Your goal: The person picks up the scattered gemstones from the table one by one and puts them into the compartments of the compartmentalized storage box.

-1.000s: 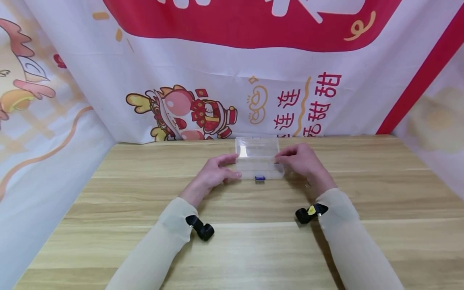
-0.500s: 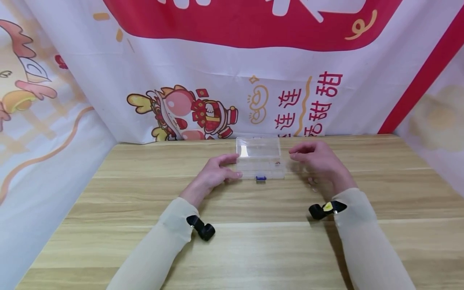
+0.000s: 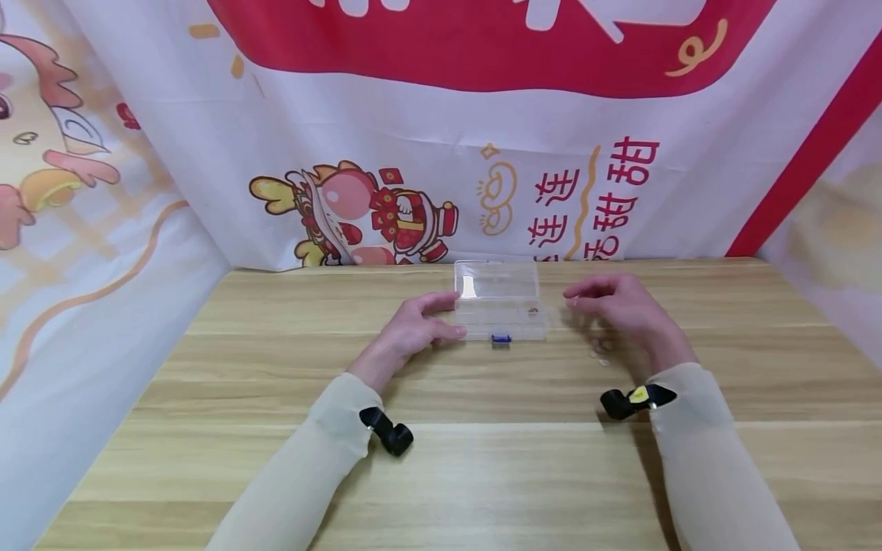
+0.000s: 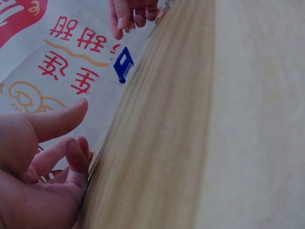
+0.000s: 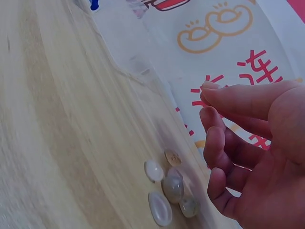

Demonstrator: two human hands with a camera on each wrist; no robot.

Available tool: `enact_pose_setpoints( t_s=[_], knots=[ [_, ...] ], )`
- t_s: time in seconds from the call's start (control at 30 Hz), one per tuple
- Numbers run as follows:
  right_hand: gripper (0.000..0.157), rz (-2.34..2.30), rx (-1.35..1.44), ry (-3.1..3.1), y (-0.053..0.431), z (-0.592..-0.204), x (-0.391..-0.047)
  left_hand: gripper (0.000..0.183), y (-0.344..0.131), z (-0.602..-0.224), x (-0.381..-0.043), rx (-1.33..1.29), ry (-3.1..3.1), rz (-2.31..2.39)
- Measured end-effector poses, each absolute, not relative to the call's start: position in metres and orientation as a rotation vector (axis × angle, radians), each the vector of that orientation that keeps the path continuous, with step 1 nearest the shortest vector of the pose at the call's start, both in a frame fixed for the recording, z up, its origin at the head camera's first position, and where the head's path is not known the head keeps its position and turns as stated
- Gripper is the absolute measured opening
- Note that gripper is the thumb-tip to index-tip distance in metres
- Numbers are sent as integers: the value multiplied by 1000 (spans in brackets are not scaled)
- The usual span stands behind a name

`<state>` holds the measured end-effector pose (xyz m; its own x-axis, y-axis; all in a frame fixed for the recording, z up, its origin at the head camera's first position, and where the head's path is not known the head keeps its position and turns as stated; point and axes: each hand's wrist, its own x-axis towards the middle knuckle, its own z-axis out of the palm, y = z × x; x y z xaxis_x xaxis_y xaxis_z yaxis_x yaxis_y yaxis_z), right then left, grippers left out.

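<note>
work in hand, as i judge it, is moving small pieces [image 5: 159, 209] into a clear box [image 5: 125, 45]. in my right wrist view the pieces, one tan and the others pale or greyish, lie clustered on the worktop [image 5: 52, 124], beside my right hand [image 5: 281, 155]. its thumb and forefinger tips form a narrow pinch; i cannot tell whether anything sits between them. if that pinch is vacant, i think the next move calls for lowering it to the cluster and taking one piece cleanly, since the glossy ones may slip.

in my left wrist view, my left hand [image 4: 28, 193] holds the box's near end between thumb and fingers, with the blue clasp [image 4: 123, 66] further along its front.

in my head view the lid [image 3: 499, 282] stands open at the back, and a reddish-brown piece [image 3: 533, 311] lies at the box's right end. a second ago my right fingertips are there, over the box; now they are apart from it, to the right, and that piece shows. my left hand stays put.
</note>
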<state>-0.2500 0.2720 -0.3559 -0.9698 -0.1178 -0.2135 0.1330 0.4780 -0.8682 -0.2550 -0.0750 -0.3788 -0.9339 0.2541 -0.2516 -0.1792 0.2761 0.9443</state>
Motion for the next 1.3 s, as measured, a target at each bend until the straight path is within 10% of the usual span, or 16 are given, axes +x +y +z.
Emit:
enact_pose_setpoints(
  t_s=[1.3],
  knots=[
    [31, -1188, -159, 2534, 297, -367, -251, 71, -76, -378, -256, 72, 2194, 1697]
  ],
)
